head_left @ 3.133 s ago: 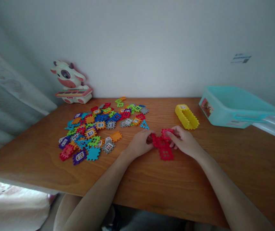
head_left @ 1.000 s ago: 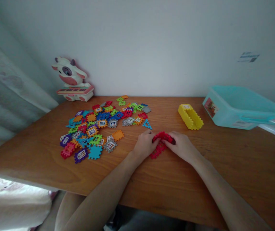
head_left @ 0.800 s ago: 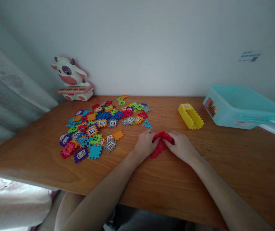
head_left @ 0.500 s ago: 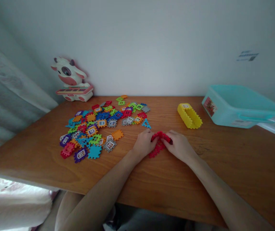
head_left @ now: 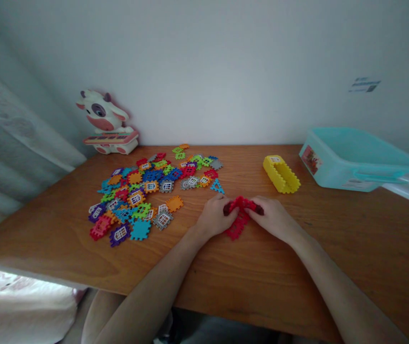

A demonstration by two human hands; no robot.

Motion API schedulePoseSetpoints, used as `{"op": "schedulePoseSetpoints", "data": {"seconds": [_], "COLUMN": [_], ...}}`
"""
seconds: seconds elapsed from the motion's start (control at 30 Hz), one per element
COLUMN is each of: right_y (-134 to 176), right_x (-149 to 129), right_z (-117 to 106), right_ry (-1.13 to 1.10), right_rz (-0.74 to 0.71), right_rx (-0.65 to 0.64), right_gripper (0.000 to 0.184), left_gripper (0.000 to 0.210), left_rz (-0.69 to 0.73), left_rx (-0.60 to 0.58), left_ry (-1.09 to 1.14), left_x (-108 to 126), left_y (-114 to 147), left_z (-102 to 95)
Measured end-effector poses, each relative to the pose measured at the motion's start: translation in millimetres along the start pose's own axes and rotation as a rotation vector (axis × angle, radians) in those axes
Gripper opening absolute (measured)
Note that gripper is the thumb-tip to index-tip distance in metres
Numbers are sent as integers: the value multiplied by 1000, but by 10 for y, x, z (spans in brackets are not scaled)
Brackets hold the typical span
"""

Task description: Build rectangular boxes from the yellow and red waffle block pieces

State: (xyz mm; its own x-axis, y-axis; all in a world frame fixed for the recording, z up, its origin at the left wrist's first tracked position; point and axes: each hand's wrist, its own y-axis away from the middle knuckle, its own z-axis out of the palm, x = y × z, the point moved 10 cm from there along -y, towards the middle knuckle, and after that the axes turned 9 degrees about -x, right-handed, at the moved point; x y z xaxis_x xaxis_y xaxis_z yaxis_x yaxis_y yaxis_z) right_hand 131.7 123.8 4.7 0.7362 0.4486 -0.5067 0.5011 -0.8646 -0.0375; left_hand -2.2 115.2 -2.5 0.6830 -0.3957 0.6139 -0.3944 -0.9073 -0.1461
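Near the table's front middle, my left hand (head_left: 217,216) and my right hand (head_left: 267,215) grip red interlocking building panels (head_left: 239,224) from either side. The panels are joined at an angle, with toothed edges and cut-out openings. Both thumbs press on the near side, while the other fingers curl behind and are partly hidden. Just beyond my left hand lies a blue triangular frame piece (head_left: 217,186). Farther back on the right rests a yellow open box shape (head_left: 281,175) built of similar toothed panels, with a white window at its far end.
Many loose coloured panels (head_left: 140,229) are heaped on the left of the wooden table (head_left: 204,267). A turquoise plastic bin (head_left: 336,167) stands at the back right. A toy cow with a keyboard (head_left: 107,124) sits at the back left by a curtain (head_left: 18,119).
My hands have shifted slightly right and nearer with the red panels, whose angle toward me has turned a little. Both hands keep hold. The camera view has tilted slightly.
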Motion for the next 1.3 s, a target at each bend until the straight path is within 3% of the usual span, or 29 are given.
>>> {"op": "schedulePoseSetpoints", "data": {"seconds": [0.17,0.3,0.4,0.5,0.67,0.8,0.97,1.2,1.3], "right_y": [13,18,17,19,9,-7,-11,-19,-16], "right_x": [24,32,37,44,-34,-101,-109,-84,-84], "right_z": [-126,-149,-123,-116,-97,-30,41,122,122], "right_ry": [-120,-186,-216,-232,-209,-160,-156,-285,-289], "right_rz": [-9,-32,-46,-45,-79,-101,-92,-102,-95], "right_rx": [112,157,163,185,183,143,132,98,103], "right_gripper": [15,19,19,20,20,21,21,24,27], "left_gripper": [44,63,58,51,54,50,28,28,25], "left_rz": [-28,-179,-195,-118,-112,-96,-85,-129,-102], "left_rx": [-77,-122,-110,-79,-39,39,159,190,242], "left_ry": [402,672,731,654,513,326,184,159,64], "left_x": [3,-186,-267,-250,-257,-215,-226,-323,-338], "left_y": [-2,-39,-68,-87,-78,-59,-25,-39,-27], "left_z": [-29,58,96,78,45,-97,-293,-338,-464]}}
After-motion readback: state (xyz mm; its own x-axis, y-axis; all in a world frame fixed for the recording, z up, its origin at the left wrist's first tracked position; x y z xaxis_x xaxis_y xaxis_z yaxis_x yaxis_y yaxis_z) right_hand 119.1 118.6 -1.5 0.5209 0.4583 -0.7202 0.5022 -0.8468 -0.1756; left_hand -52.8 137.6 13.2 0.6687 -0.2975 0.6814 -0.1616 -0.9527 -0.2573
